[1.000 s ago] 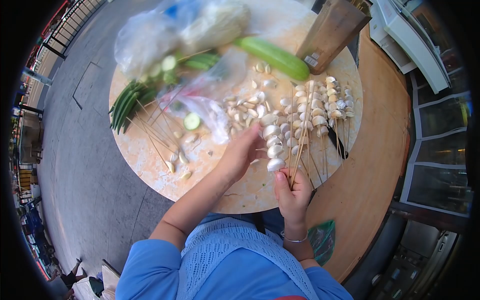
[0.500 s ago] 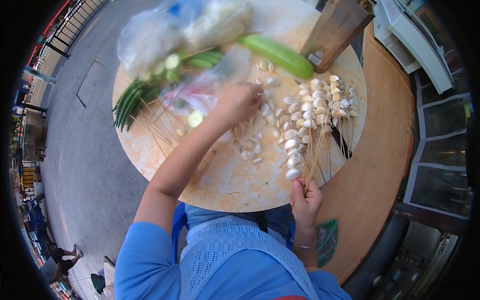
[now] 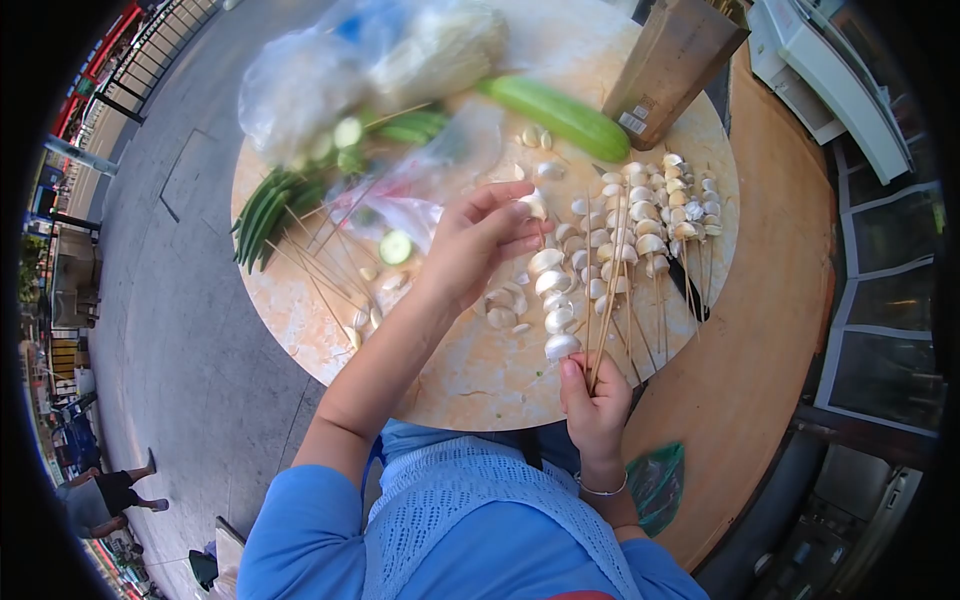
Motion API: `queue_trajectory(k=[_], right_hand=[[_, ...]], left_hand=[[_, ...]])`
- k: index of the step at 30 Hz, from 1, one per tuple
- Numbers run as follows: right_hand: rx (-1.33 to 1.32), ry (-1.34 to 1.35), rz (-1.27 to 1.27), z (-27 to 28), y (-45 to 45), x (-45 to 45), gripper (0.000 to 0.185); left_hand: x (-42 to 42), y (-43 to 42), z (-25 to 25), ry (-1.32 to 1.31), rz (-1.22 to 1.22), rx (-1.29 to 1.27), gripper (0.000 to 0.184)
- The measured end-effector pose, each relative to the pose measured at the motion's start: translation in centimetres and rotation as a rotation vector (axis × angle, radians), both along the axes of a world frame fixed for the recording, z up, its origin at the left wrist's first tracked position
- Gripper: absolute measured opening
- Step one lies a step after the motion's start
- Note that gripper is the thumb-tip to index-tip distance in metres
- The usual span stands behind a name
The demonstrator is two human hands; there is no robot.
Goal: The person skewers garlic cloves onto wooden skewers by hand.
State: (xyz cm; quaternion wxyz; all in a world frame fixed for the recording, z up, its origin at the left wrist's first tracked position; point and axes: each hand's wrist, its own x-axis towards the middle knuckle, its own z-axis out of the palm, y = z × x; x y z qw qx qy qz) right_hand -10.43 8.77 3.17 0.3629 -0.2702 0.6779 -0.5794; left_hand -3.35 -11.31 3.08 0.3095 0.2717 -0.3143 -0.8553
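My right hand (image 3: 597,410), near the table's front edge, is closed round several thin bamboo skewers (image 3: 602,345). One of these carries a row of white garlic cloves (image 3: 559,320) and points away from me. At its far end, my left hand (image 3: 472,245) pinches a single garlic clove (image 3: 535,207) between thumb and fingers, by the skewer's tip. Whether the tip has pierced that clove, I cannot tell. Loose cloves (image 3: 503,312) lie under and beside my left wrist. Finished-looking rows of garlic skewers (image 3: 645,215) rest to the right of the hands.
On the round table (image 3: 470,390) are a long green gourd (image 3: 560,118), cut green vegetables (image 3: 265,215), a round slice (image 3: 395,247), clear plastic bags (image 3: 300,95) and a cardboard box (image 3: 672,75). A black-handled tool (image 3: 688,292) lies beneath the skewers. Someone walks far left.
My left hand has come from the loose cloves to the skewer's tip, now with a clove in its fingers. My right hand has shifted slightly left and down with the skewers.
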Motion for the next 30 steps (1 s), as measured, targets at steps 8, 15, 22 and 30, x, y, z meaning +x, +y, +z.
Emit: queue_trajectory(k=[8,15,22,30], right_hand=[[-0.011,0.032,-0.005,0.04,0.15,0.3,0.012],[-0.005,0.052,0.01,0.2,0.28,0.25,0.012],[0.022,0.162,0.039,0.51,0.54,-0.05,0.014],[0.028,0.286,0.061,0.84,0.48,-0.36,0.014]], left_hand=[[-0.03,0.72,-0.24,-0.002,0.067,0.005,0.012],[0.28,0.74,-0.08,-0.022,0.066,-0.026,0.011],[0.54,0.71,0.12,-0.051,0.035,-0.05,0.014],[0.47,1.1,0.48,-0.023,0.023,0.055,0.013]])
